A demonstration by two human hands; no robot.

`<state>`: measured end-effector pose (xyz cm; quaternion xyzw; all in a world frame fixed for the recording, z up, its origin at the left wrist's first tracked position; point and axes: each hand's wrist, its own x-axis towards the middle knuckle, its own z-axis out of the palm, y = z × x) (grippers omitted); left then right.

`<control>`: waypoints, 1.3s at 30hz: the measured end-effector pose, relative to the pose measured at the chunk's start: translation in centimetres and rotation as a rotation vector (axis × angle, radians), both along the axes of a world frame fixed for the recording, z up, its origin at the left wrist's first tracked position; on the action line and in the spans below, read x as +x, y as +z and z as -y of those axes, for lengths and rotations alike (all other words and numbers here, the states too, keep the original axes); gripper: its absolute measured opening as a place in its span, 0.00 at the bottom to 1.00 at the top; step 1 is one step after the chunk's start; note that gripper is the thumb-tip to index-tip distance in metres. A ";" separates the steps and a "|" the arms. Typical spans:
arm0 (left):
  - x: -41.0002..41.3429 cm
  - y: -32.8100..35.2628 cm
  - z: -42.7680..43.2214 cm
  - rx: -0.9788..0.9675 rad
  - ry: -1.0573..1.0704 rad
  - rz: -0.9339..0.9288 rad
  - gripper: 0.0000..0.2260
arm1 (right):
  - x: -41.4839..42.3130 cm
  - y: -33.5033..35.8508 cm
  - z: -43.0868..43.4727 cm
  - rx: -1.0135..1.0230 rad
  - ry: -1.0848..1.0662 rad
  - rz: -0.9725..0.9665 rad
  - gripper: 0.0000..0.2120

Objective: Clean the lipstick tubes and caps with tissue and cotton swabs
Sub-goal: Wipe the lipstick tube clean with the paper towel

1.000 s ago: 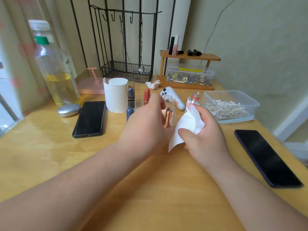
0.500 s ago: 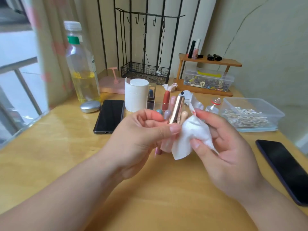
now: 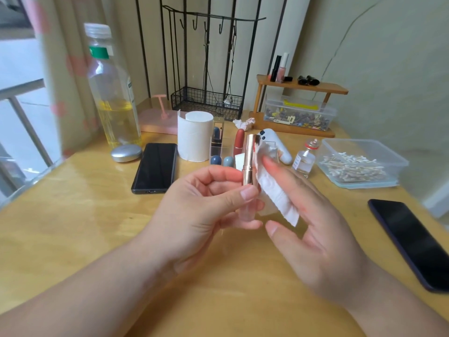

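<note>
Centrally, left hand (image 3: 201, 205) fingers pinch lipstick tube (image 3: 249, 161); right hand (image 3: 320, 229) fingers flat, pressing tissue (image 3: 274, 190) on it; tissue roll (image 3: 194, 137) behind.

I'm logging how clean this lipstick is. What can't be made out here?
Head view:
1. Lipstick tube lower end: partly covered by the left hand, blurred.
2. Tube's right side: hidden behind the tissue on the right hand.
3. Vial label: too small to read.
4. Right phone: cut off by the frame edge.
</note>
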<state>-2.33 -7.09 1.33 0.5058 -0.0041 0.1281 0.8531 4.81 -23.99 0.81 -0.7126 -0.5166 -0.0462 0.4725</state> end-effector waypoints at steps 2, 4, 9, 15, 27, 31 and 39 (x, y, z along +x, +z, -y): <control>0.0 -0.2 0.1 0.026 0.011 -0.001 0.10 | 0.1 0.0 0.1 0.029 0.001 -0.031 0.31; 0.0 -0.3 0.2 0.038 0.011 0.006 0.10 | -0.1 0.0 0.1 0.100 0.002 -0.098 0.22; 0.1 -1.0 0.4 0.080 -0.006 0.008 0.11 | -0.3 0.2 0.1 0.401 -0.044 -0.686 0.26; 0.0 -1.6 1.0 0.110 -0.057 -0.001 0.12 | -0.2 0.9 -0.4 0.446 -0.026 -0.897 0.09; 0.0 -1.6 0.9 0.102 -0.204 -0.020 0.15 | 0.4 0.5 -0.3 0.392 0.001 -0.889 0.13; -0.2 -1.7 0.6 0.151 -0.282 -0.018 0.15 | 0.3 0.9 -0.2 0.331 0.118 -0.924 0.16; -0.2 -1.5 0.5 0.235 -0.383 -0.034 0.13 | 0.3 1.5 0.2 0.161 0.084 -0.861 0.12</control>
